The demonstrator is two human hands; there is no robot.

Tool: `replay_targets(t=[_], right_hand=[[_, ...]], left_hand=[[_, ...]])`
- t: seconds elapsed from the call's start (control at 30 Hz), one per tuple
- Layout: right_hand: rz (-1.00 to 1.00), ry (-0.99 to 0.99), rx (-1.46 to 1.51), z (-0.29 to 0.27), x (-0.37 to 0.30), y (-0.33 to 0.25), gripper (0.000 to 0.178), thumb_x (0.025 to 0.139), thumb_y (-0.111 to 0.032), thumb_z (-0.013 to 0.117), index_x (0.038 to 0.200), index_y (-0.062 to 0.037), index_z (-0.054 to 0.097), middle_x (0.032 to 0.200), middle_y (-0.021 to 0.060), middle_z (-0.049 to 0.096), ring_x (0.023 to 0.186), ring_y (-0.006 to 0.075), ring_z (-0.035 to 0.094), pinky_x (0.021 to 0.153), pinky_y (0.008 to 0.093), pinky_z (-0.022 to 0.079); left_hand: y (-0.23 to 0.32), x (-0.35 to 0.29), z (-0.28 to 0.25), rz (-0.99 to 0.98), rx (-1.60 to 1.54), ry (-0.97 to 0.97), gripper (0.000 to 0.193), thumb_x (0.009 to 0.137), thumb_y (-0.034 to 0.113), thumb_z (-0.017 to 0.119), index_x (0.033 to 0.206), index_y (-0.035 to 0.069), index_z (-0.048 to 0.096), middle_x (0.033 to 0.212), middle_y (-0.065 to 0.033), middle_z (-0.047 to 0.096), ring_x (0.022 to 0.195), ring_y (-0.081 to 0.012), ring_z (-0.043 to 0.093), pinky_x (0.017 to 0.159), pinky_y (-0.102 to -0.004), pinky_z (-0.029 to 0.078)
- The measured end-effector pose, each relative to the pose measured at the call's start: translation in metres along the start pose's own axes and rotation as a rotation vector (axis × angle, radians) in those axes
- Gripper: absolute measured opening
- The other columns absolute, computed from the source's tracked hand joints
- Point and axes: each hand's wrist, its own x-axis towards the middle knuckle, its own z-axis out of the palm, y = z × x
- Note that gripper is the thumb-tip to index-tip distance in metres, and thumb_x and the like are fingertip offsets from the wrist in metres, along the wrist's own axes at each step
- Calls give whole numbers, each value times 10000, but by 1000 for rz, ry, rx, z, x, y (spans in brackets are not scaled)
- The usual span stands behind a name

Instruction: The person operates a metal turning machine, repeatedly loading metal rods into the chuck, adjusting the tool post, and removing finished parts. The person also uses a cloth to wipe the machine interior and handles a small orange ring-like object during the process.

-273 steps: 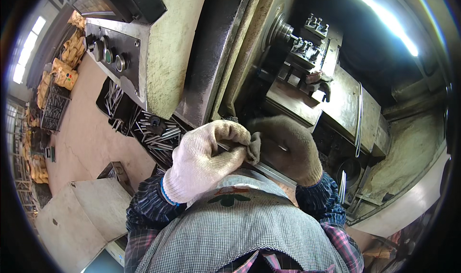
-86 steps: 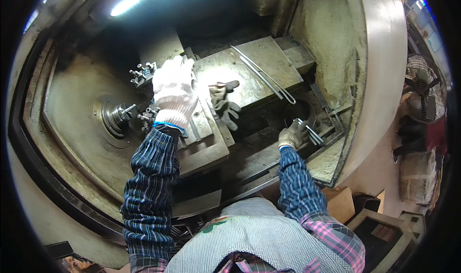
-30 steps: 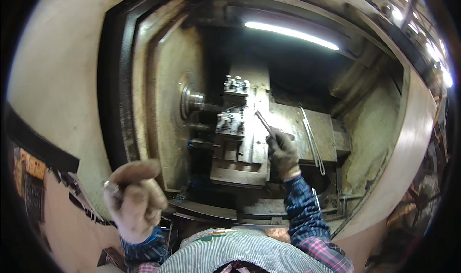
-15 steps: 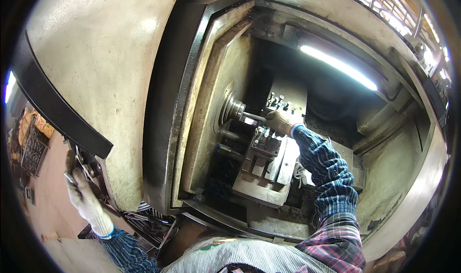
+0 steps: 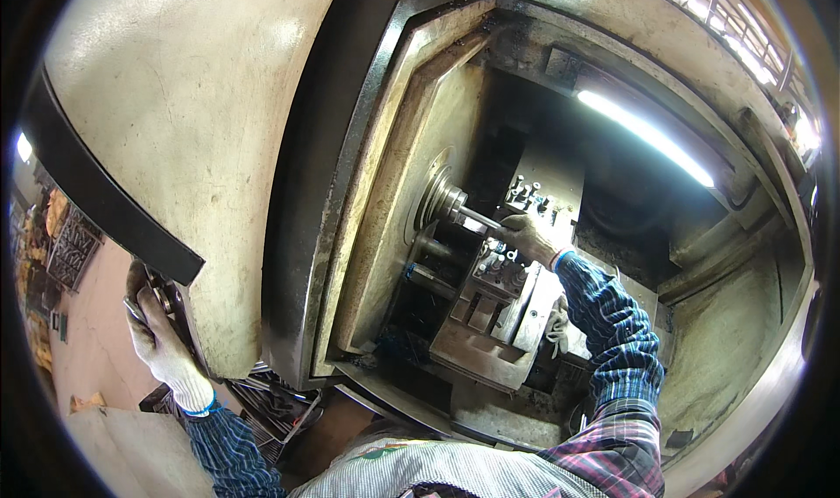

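My right hand (image 5: 529, 235), in a dirty whitish glove, is closed around the outer end of a slim metal rod (image 5: 479, 218). The rod's other end sits in the round spindle chuck (image 5: 449, 202) of a lathe. Just below that hand is a tool block (image 5: 500, 275) with several bolts. At the far left, my gloved left hand (image 5: 164, 345) is against the side of the machine housing, beside a partly hidden fitting (image 5: 163, 298). A small shiny metal piece (image 5: 133, 308) shows between its fingers; most of it is hidden.
A lit tube lamp (image 5: 647, 137) crosses the upper right of the machine's inside. The dark door edge (image 5: 306, 235) stands between my arms. A crumpled grey glove or rag (image 5: 557, 327) lies beside the carriage. Several metal rods (image 5: 271, 402) lie below, near my left forearm.
My view has shifted, so the machine appears farther right. My left hand has come closer to the fitting on the housing's side. My right hand stays on the rod.
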Motion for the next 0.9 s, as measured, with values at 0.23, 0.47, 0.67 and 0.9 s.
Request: replay_targets(t=[0.23,0.47,0.67,0.9], right_hand=[[-72,-75,-54,19,50,-32,367,1020,-350,610,1255,-95,731,1088,163,777,1009,328,752,906,433,578],[14,-72,-805,-30,-5,-19,350,960,-403,642,1096,-115,789,1050,174,780,1035,364,746,854,532,594],[-187,-153,-411,-7,32,72,285,943,-307,632,1084,-112,784,1036,162,777,1010,352,741,890,495,572],[-102,-198,-114,17,76,-42,350,958,-360,680,1086,-43,757,863,150,752,793,289,732,741,425,569]], left_hand=[[-13,-3,5,46,-149,55,381,1137,203,531,1458,9,601,1348,-112,696,1122,-168,686,914,-304,569],[-12,-6,-2,75,-59,80,375,1139,215,529,1442,11,615,1306,-101,710,1065,-142,677,873,-277,555],[-19,-3,7,10,-103,98,320,1125,147,551,1394,0,643,1182,-85,725,959,-122,687,752,-256,577],[-10,-12,1,206,194,164,269,1097,190,616,1300,43,712,1022,-51,752,807,-96,662,695,-247,536]])
